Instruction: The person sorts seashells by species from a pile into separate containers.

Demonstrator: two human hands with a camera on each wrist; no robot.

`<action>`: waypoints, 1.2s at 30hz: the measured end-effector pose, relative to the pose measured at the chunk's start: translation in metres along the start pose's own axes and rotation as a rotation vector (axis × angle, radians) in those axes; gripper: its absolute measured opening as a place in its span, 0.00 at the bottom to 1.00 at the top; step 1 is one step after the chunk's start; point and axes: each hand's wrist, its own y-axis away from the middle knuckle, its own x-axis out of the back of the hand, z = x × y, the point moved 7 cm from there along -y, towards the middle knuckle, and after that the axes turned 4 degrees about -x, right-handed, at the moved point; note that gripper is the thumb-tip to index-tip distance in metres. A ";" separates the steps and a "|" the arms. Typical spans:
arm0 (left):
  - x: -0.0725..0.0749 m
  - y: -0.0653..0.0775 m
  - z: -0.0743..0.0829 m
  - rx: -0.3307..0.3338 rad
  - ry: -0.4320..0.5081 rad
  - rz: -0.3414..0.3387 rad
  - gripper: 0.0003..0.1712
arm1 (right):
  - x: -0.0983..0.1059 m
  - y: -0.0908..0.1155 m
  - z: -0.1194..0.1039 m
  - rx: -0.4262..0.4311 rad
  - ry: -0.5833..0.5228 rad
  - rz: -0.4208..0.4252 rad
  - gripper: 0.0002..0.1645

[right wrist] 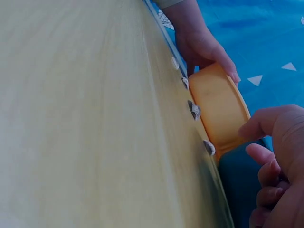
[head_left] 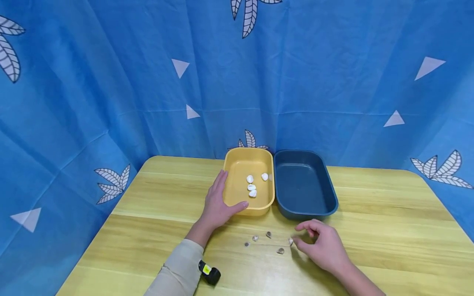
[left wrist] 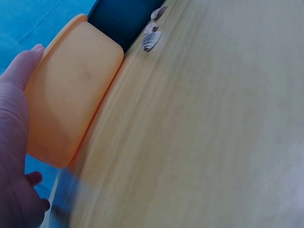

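My left hand rests against the near left corner of a yellow plastic bin. Its fingers lie fairly straight along the side wall, and the thumb reaches over the front rim. Several white seashells lie inside that bin. My right hand hovers low over the table, thumb and index finger apart with a gap between them. Right at its thumb tip is a small seashell. To the left lie more small shells: a brownish shell, a dark shell and a paler shell.
A dark blue bin stands against the yellow bin's right side. Both are near the back of the wooden table, before a blue patterned curtain. A black device with a yellow label is at the left sleeve.
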 end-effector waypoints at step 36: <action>0.002 0.000 0.001 0.014 -0.001 -0.015 0.67 | -0.019 -0.010 0.012 -0.048 0.150 -0.249 0.11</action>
